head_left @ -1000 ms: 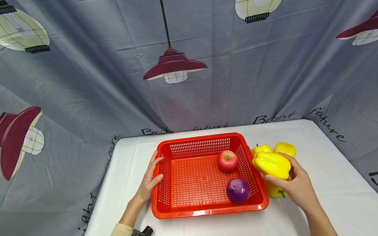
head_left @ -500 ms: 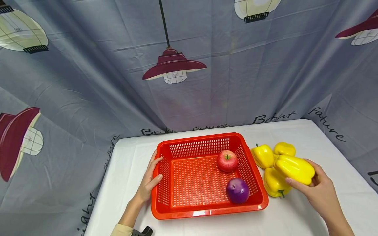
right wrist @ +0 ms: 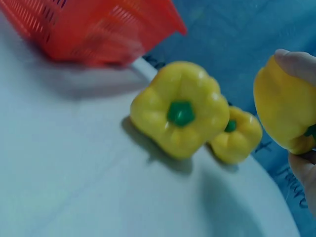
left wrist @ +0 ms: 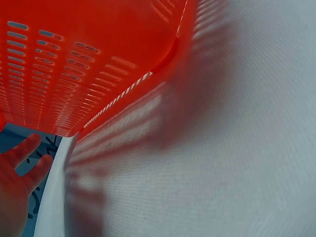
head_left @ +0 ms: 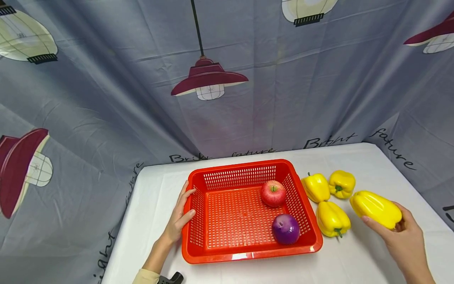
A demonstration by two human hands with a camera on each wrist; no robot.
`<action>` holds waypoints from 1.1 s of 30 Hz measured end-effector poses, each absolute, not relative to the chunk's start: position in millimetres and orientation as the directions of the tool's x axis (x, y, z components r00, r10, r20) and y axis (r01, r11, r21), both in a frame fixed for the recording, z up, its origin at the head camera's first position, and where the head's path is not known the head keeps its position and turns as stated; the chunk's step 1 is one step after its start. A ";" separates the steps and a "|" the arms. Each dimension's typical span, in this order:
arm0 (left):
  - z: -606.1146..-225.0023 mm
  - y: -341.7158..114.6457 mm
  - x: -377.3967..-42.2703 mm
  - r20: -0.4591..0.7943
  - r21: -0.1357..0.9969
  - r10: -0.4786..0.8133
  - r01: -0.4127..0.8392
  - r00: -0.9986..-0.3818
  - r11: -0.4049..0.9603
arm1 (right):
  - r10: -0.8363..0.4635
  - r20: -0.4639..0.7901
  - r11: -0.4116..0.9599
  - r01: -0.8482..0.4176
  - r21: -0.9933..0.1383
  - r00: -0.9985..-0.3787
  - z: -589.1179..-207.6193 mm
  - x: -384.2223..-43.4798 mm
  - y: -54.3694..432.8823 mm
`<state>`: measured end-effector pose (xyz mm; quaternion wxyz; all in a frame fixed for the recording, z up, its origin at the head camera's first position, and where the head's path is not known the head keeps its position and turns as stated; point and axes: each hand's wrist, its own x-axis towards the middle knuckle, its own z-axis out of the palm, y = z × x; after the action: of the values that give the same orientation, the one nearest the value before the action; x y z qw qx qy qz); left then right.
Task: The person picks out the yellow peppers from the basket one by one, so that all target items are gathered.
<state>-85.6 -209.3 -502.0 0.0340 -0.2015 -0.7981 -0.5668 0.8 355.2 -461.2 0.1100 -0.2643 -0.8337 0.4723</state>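
My right hand point(head_left: 408, 232) grips a yellow bell pepper point(head_left: 376, 209) at its right end, thumb on the near side. It is held over the right part of the table, and its stem end faces the hand in the right wrist view. Three more yellow bell peppers, one by the basket's right wall point(head_left: 315, 187), one behind point(head_left: 342, 184) and one nearer point(head_left: 333, 219), lie in a loose group left of it. My left hand point(head_left: 177, 221) holds the left rim of a red plastic basket point(head_left: 244, 258), thumb and a finger over the edge. Inside lie a red apple point(head_left: 273, 193) and a purple round fruit point(head_left: 285, 229).
A white cloth covers the table point(head_left: 369, 157). Behind and beside it hangs a grey curtain point(head_left: 283, 110) printed with lamps and lettering. A small black object point(head_left: 172, 278) shows at the left wrist by a beige sleeve point(head_left: 146, 277).
My right hand has carried the bell pepper rightward, away from the basket and the other peppers, uncovering them. The left hand and basket stay in place.
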 end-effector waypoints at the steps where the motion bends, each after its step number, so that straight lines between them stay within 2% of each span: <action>1: -501.9 -209.2 -85.6 0.284 0.890 0.284 0.362 -0.916 0.277 | 0.554 -0.077 0.407 0.350 -0.844 -0.829 -464.1 0.6 357.2; 18: -503.8 -209.1 -86.7 0.288 0.886 0.281 0.366 -0.915 0.284 | 0.609 -0.265 0.337 0.546 -0.767 -0.748 -504.1 -3.1 365.7; 33: -504.5 -209.4 -87.3 0.291 0.888 0.280 0.367 -0.915 0.276 | 0.616 -0.221 0.372 0.527 -0.764 -0.756 -516.7 -16.8 361.4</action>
<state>-87.3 -209.4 -504.5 0.0384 -0.2028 -0.7977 -0.5666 -16.8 361.4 -516.7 0.0507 -0.3458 -0.8267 0.4409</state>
